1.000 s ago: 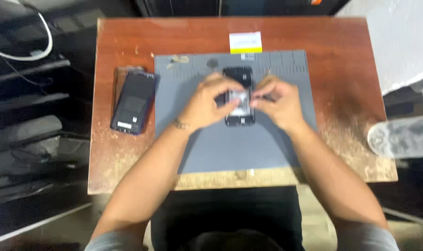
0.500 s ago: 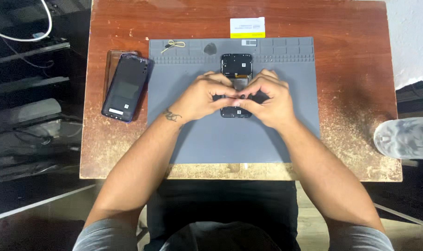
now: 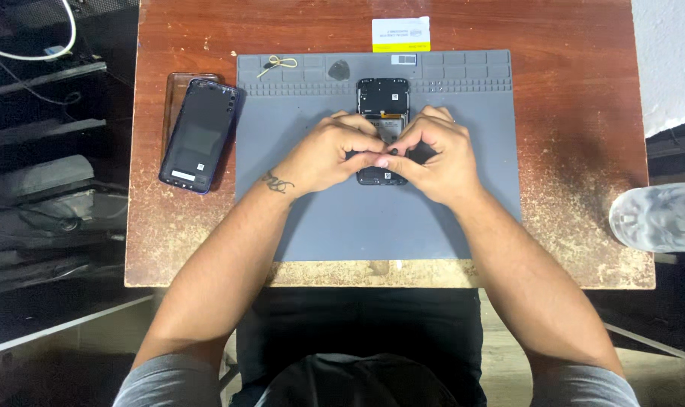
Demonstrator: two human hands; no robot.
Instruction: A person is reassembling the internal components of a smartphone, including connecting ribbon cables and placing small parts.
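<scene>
Fingertips of left hand [image 3: 323,154] and right hand [image 3: 433,154] pinch something tiny, hiding opened phone's [image 3: 383,102] lower half.

A rectangular card [image 3: 401,34], white with a yellow strip along its bottom, lies just beyond the grey mat's [image 3: 372,226] far edge. A small white-and-yellow sticker [image 3: 407,59] sits on the mat's far rim below it.

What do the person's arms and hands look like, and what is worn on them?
Both arms are bare from the short grey sleeves of a T-shirt down to the fingers. The left hand has a small dark curly tattoo at the wrist. The right hand shows no marking. No gloves, watch or bracelet can be seen on either arm.
</scene>
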